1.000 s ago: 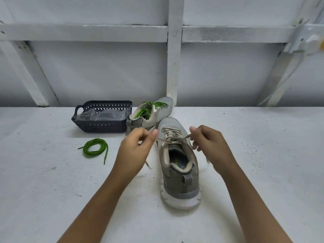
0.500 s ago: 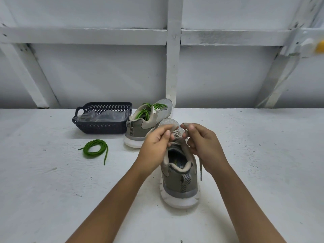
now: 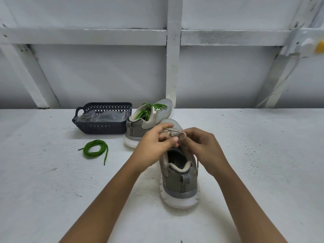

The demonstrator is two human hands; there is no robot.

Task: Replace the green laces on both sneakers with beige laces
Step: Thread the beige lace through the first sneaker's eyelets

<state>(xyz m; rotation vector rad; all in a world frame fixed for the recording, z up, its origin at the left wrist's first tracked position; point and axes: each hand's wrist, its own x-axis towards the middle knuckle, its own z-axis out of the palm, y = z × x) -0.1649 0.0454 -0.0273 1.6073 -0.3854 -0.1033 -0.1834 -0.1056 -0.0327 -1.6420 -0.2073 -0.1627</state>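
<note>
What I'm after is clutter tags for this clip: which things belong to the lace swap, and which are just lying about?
In the job: near sneaker, beige lace held by left hand and right hand, far sneaker with its green laces.
Lying about: loose green lace coiled on the table, dark basket holding clear bags, contents unclear.

Hidden behind the left hand [image 3: 154, 146] and right hand [image 3: 205, 148]: tongue and eyelets of the near sneaker [image 3: 178, 179], only a short loop of the beige lace [image 3: 173, 133] showing at the fingertips, extent of threading impossible to tell. Covered by that shoe's toe and the left hand: part of the far sneaker [image 3: 149, 123]; too blurred to name: the contents of the clear bag [image 3: 103, 117] in the basket [image 3: 98, 128]. Cut off at the right edge: a yellow object [image 3: 320, 47]; at the bottom edge: both forearms.
</note>
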